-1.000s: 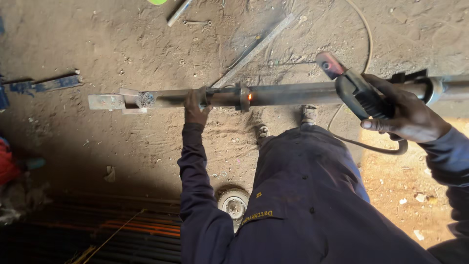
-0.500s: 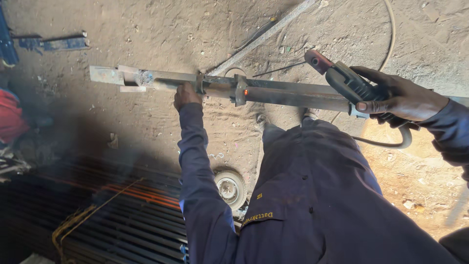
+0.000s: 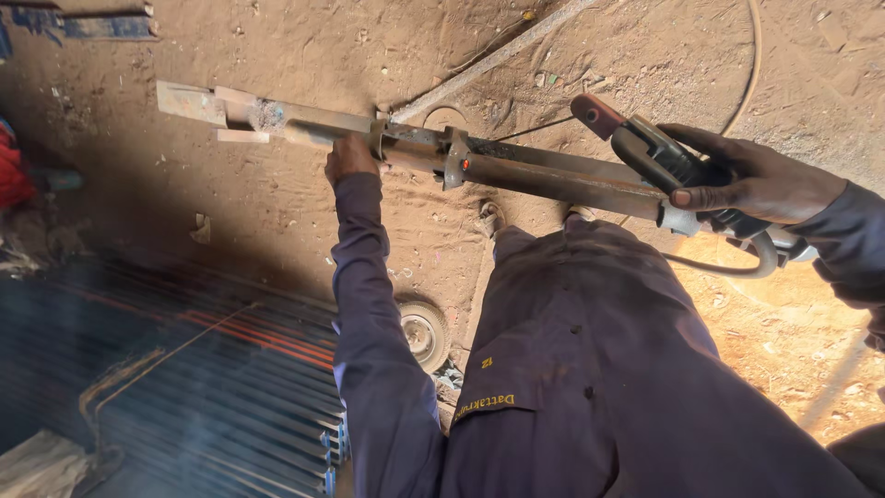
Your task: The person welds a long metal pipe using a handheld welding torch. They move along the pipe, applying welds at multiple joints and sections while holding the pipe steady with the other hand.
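Left hand grips long rusty steel bar beside its welded collar, where a red spot glows. Right hand holds black electrode holder above the bar.

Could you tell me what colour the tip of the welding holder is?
Dull red, on the black welding electrode holder gripped by the right hand; head view.

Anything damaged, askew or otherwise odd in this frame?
One spot stands out: a small red-glowing point on the bracket of the metal bar, likely still hot, close to the left hand. The right hand grips the electrode holder.
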Motion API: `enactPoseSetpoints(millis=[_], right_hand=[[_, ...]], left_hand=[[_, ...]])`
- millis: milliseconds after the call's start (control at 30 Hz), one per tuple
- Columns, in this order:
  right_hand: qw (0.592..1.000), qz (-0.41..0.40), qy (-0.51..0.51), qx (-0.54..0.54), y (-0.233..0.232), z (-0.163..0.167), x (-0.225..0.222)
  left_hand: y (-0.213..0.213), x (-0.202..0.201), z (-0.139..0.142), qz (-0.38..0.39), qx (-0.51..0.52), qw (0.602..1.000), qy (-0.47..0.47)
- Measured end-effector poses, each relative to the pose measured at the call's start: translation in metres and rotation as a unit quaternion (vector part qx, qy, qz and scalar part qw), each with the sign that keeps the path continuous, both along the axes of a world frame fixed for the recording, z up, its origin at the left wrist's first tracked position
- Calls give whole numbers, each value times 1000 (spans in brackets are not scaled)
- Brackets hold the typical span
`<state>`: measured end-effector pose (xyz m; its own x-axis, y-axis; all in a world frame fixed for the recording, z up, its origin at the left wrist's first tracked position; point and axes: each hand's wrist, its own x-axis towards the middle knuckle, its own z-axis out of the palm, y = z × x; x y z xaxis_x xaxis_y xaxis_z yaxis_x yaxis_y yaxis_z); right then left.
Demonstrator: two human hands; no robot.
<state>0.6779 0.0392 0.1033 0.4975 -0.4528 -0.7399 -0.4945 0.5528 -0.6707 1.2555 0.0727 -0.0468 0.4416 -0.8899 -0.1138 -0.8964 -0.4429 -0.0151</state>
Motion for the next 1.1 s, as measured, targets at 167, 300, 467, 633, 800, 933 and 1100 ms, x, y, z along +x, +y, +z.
enactPoseSetpoints(millis=[167,300,467,633,800,933,1100], right_hand=[[999,22,29,-12,-3,-1,9],[997,20,66,-20,-5,6,14],[999,21,29,-25,-7,12,18],[999,10,38,8,-5,16,16],[999,23,25,10,-2,17,7],[999,6,33,21,0,13,0],[1000,9,20,16,0,4,-1]], left_hand=[[-3,1,1,16,38,999,-15],[0,0,3,20,59,998,6],[-1,-5,-1,-1,-5,999,-50],[-3,-14,18,48,93,994,23],[-5,-25,32,33,87,996,12],[-5,-24,25,27,68,997,13],[-4,-21,16,34,61,998,4]])
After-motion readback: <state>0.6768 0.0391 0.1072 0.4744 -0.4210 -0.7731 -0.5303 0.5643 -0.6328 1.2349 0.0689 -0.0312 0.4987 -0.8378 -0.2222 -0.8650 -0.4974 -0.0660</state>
